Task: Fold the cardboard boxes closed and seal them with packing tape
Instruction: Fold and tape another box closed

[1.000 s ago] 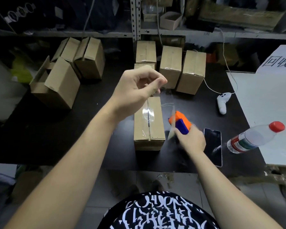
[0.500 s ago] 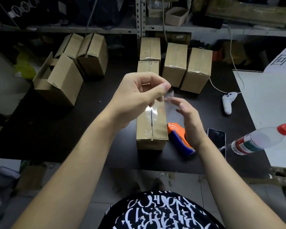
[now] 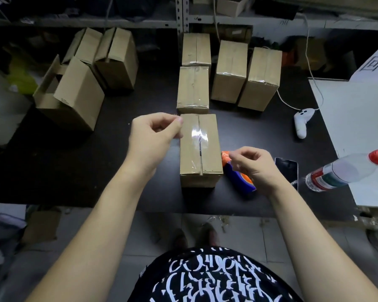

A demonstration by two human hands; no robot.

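Here's the left hand (image 3: 153, 138), hovering at the far left corner of the small brown cardboard box (image 3: 190, 153) in the middle of the black table (image 3: 140, 182). Its fingers are curled and the thumb is pressed to the forefinger in a tight pinch. Whether anything clear sits in that pinch, I cannot tell. Over on the other side is the right hand (image 3: 251, 165), just beside the box's right edge. Its fingers are curled too, thumb and forefinger tips together, and again what they hold is unclear.

The box lies flat, flaps folded shut, its centre seam running away from the person. A strip of clear shiny packing tape (image 3: 199, 136) glints along that seam.

Under the right hand, touching the box's near right side, lies the orange and blue tape dispenser (image 3: 238, 182). Four taped brown boxes (image 3: 229, 70) stand behind, and open-flapped brown boxes (image 3: 74, 94) sit far left. To the right are a black phone (image 3: 287, 168), a white game controller (image 3: 301, 123) and a clear plastic bottle with a red cap (image 3: 345, 171)
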